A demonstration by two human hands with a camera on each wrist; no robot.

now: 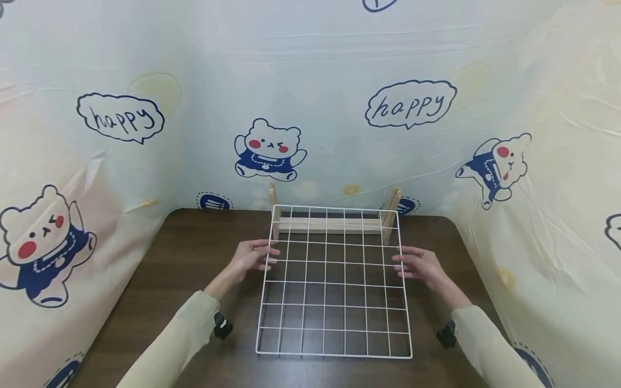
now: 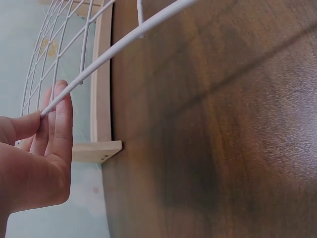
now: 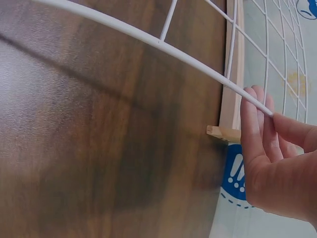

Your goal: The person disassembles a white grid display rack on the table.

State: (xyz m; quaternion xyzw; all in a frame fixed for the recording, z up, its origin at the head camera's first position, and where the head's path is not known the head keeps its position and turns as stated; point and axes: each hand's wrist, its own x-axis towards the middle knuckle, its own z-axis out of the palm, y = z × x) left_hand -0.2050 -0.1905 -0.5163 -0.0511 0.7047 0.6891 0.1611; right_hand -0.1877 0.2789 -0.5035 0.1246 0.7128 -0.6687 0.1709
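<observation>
A white wire grid panel (image 1: pixel 335 282) is held over the table between both hands, its far edge in front of a wooden stand (image 1: pixel 332 225). My left hand (image 1: pixel 252 255) pinches the panel's left side rod between thumb and fingers, fingertips under the wires. On the opposite side my right hand (image 1: pixel 419 263) pinches the right side rod the same way. In the left wrist view the rod (image 2: pixel 119 45) slants up from the thumb, with a shadow on the wood below. The right wrist view shows the other rod (image 3: pixel 195 63) raised over the table.
The wooden stand has two uprights, the right one (image 1: pixel 391 215) leaning back, joined by a crossbar near the table's back edge. A dark brown table (image 1: pixel 194 237) lies beneath. Printed cloth (image 1: pixel 335 161) with bears and lettering hangs behind and at both sides.
</observation>
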